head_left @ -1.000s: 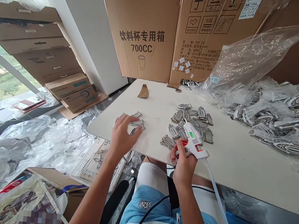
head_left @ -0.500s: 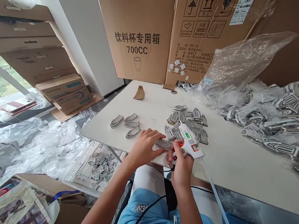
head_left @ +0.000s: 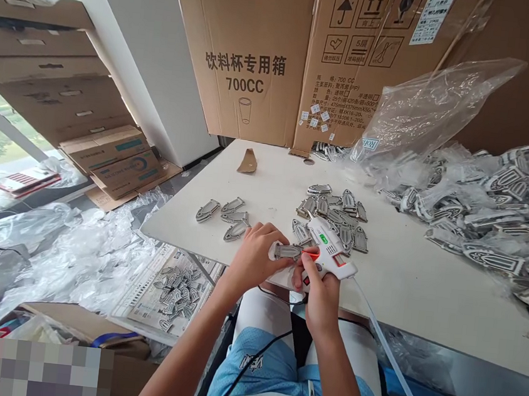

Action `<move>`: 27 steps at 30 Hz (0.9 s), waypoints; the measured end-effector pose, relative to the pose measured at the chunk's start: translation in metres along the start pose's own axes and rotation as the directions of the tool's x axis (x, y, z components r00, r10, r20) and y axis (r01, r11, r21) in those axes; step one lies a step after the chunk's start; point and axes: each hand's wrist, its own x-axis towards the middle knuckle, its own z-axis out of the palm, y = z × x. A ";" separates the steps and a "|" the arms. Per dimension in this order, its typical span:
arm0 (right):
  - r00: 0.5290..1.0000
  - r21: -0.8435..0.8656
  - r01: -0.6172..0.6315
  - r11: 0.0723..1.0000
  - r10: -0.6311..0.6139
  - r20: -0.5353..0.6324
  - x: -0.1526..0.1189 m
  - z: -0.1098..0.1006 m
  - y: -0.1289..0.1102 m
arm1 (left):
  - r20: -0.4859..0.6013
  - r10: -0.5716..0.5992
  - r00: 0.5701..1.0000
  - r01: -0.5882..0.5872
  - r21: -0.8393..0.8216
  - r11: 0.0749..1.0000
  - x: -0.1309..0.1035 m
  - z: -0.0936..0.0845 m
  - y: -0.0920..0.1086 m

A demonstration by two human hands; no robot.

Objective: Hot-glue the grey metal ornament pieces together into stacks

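The person's left hand (head_left: 258, 255) has its fingers closed on 1 slotted metal piece (head_left: 287, 251), which lies between the thumb on the near side and the fingertips on the far side, its right end sticking out toward the right hand (head_left: 319, 287). Those right fingers are wrapped around the handle of a white glue gun (head_left: 330, 248), just beside the piece; whether they touch it cannot be told. The gun's nozzle points away, over a pile of similar pieces (head_left: 335, 217) on the worktop (head_left: 186, 224). A smaller group (head_left: 235, 217) lies left of the held piece.
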 end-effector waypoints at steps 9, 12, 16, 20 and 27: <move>0.999 -0.051 -0.009 0.999 0.010 0.037 -0.002 0.000 -0.005 | -0.019 -0.382 0.924 0.296 -0.598 0.745 -0.001 -0.004 -0.013; 0.999 -0.076 -0.017 0.997 0.020 0.040 -0.002 0.001 -0.007 | 0.036 -0.430 0.902 0.308 -0.751 0.584 0.001 -0.006 -0.014; 0.997 -0.100 -0.036 0.994 0.042 0.062 -0.002 0.001 -0.008 | 0.046 -0.460 0.887 0.288 -0.833 0.472 0.003 -0.010 -0.013; 0.995 -0.121 -0.055 0.991 0.064 0.072 -0.001 0.000 -0.007 | -0.006 -0.527 0.850 0.280 -0.842 0.461 0.004 -0.014 -0.012; 0.992 -0.219 -0.073 0.973 0.093 0.084 -0.003 0.000 -0.002 | -0.091 -0.538 0.838 0.243 -0.821 0.516 0.002 -0.020 -0.002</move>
